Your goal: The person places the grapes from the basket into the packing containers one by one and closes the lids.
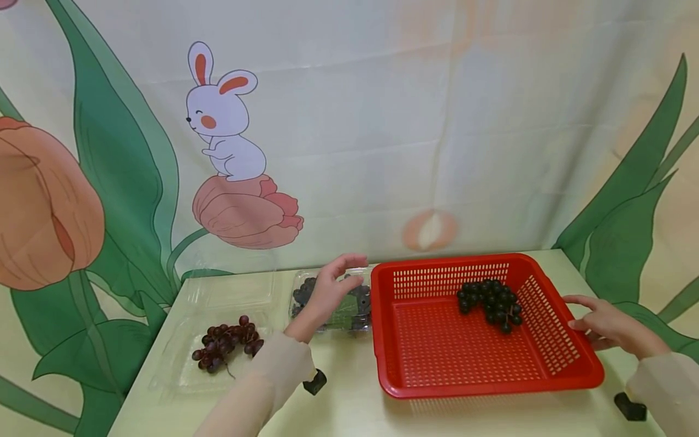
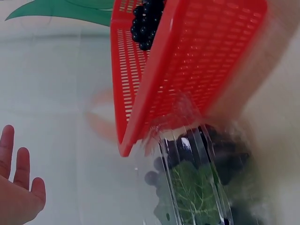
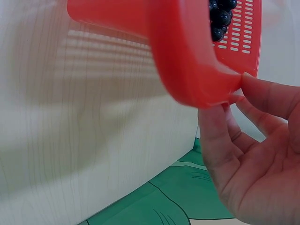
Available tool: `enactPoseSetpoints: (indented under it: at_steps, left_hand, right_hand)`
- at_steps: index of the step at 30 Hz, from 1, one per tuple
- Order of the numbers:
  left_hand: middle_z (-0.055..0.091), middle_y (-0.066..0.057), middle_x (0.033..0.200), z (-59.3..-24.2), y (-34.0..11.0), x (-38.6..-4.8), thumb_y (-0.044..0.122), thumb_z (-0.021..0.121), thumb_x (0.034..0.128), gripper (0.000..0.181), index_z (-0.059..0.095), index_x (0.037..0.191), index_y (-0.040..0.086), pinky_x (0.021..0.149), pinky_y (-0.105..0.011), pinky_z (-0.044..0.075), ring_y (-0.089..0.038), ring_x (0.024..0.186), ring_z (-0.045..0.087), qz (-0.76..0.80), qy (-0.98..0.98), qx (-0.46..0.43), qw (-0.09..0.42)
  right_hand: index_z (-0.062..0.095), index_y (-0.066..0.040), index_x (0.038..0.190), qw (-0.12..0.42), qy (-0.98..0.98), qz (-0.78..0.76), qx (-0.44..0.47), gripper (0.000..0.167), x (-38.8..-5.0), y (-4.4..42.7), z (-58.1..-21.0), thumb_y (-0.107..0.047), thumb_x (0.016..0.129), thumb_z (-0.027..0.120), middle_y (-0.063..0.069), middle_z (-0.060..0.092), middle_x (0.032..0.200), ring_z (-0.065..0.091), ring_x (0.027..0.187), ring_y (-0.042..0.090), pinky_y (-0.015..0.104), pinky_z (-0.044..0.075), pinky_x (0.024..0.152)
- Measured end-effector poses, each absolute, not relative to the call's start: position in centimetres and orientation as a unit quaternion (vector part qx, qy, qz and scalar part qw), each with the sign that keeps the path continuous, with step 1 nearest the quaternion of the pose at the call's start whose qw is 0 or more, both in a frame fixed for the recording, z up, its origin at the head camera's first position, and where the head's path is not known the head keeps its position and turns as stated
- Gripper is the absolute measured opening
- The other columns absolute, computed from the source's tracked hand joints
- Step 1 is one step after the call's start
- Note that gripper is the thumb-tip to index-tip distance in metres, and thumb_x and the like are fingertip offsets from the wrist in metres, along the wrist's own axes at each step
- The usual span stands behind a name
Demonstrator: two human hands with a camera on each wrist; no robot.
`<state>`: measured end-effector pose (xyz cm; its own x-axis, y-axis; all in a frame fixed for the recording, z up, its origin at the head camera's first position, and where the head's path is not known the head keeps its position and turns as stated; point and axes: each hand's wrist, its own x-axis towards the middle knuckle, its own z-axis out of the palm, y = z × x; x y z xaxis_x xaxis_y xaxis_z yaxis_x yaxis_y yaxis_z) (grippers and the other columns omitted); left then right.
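The red rectangular basket (image 1: 442,340) is smooth, glossy plastic; the round black grapes (image 1: 489,301) inside shine. The pale wood-grained worktop (image 1: 352,379) is smooth. The white printed far backdrop (image 1: 338,152) is creased matt cloth. The faint clear tray (image 1: 173,358) at left is probably thin plastic.

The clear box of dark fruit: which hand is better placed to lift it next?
Probably the left hand: it is much nearer the clear box and appears to hold nothing, while the right hand grips the red basket at its right rim.

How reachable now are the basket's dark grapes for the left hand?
Probably yes: the left hand looks empty and the red basket is open on top; only its side stands before the dark grapes.
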<state>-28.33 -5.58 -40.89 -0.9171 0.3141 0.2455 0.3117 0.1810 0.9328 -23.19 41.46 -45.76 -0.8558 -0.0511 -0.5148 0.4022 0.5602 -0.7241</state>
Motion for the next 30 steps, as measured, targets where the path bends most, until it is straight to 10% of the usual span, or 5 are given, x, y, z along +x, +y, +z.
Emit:
enactPoseSetpoints:
  at_steps: [30]
  left_hand:
    - [0.056, -0.026, 0.099, -40.0, 1.6, -30.1, -0.001, 0.051, 0.0843, 0.023, 0.055, 0.106, -0.007, 0.084, -0.034, 0.046, -0.036, 0.096, 0.053, 0.700, 0.685, 0.203, 0.014]
  right_hand:
    - [0.008, 0.001, 0.139, 0.248, 0.846, -0.461, 0.104, 0.066, -23.2, 41.6, -46.0, -0.006, 0.086, 0.046, 0.007, 0.063, 0.083, 0.062, 0.066, 0.022, 0.037, 0.052, 0.062]
